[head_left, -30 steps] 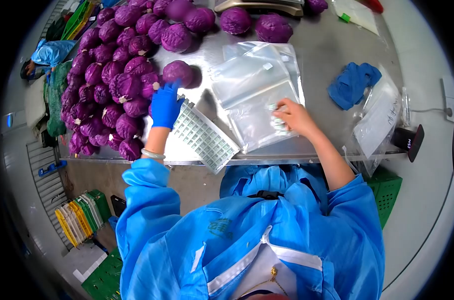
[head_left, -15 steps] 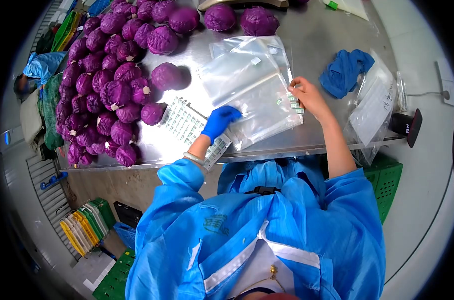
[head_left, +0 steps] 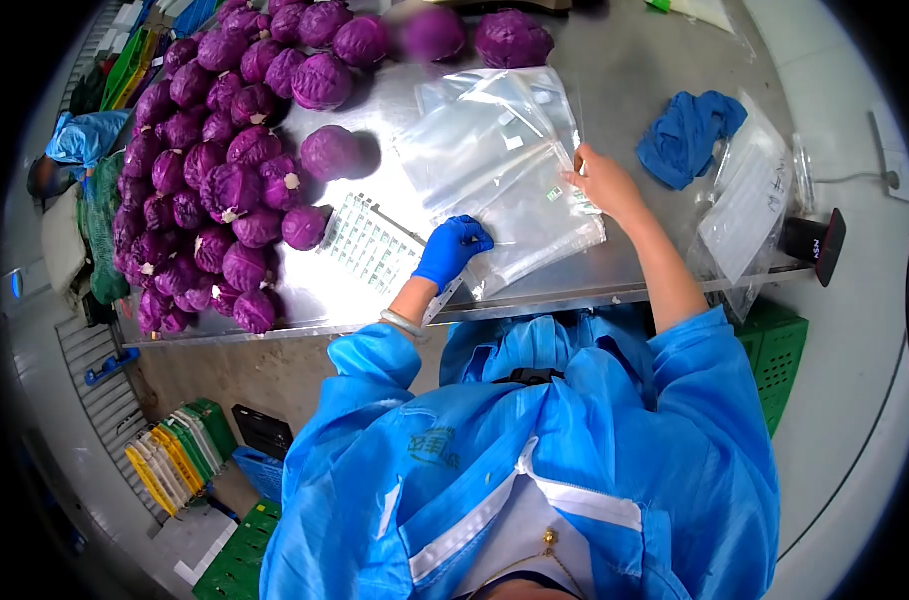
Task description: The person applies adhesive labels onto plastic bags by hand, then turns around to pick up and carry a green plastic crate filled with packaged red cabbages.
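Note:
Clear plastic bags [head_left: 474, 140] lie stacked on the metal table [head_left: 614, 75]. My left hand [head_left: 454, 250], in a blue glove, has its fingers pinched together at the left side of the top bag; whether plastic is between them is too small to tell. Bare, my right hand [head_left: 602, 182] is at the right edge of the bags, thumb and fingertips close together near small green-and-white labels [head_left: 582, 203]. One small label [head_left: 554, 194] is on the top bag. Partly under my left wrist lies a sheet of labels [head_left: 366, 245].
Many purple cabbages [head_left: 229, 190] are heaped on the left, with a single cabbage [head_left: 330, 153] beside the label sheet. A blue cloth [head_left: 689, 138] and a plastic packet [head_left: 744, 215] lie at the right. Green crates [head_left: 774, 360] stand below the table's right edge.
My left hand has come from the label sheet's top over to the bags, its fingers now drawn together. My right hand has shifted right and up to the bags' edge. The view has shifted slightly.

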A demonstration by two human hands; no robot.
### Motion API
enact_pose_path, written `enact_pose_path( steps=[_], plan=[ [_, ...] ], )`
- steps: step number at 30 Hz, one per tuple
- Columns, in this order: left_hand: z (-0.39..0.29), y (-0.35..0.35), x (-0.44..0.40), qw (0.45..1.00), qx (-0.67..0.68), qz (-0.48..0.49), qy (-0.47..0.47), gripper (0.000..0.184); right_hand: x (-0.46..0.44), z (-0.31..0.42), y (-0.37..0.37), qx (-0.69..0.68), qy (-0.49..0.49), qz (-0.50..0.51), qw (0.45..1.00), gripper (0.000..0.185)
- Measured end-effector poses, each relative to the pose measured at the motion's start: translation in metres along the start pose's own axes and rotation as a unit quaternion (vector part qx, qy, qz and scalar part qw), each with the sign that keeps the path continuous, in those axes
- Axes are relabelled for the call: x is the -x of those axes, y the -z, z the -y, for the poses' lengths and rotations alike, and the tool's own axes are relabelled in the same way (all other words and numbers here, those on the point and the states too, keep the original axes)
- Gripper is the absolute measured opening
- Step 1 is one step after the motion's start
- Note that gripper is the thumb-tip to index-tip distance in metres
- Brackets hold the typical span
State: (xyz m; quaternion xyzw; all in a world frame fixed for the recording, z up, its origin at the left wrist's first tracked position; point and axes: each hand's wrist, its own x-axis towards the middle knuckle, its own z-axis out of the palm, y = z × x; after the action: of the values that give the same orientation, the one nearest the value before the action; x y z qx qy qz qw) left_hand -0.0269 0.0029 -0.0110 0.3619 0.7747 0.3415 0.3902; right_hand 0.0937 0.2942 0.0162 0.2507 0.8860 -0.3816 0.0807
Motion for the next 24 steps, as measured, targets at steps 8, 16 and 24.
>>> enact_pose_path(
  steps=[8,16,24],
  plan=[
    [0.0,0.051,-0.013,0.927,0.277,-0.244,0.072,0.011,0.032,0.038,0.043,-0.367,0.012,0.075,0.927,0.03],
    [-0.02,0.009,0.006,0.982,-0.136,-0.039,-0.122,0.033,0.003,0.007,-0.03,0.091,0.084,0.027,0.992,0.026],
    [0.005,0.014,-0.007,0.994,0.099,0.013,0.048,0.017,0.008,0.013,0.003,-0.262,0.028,-0.041,0.964,0.02]
  ],
)
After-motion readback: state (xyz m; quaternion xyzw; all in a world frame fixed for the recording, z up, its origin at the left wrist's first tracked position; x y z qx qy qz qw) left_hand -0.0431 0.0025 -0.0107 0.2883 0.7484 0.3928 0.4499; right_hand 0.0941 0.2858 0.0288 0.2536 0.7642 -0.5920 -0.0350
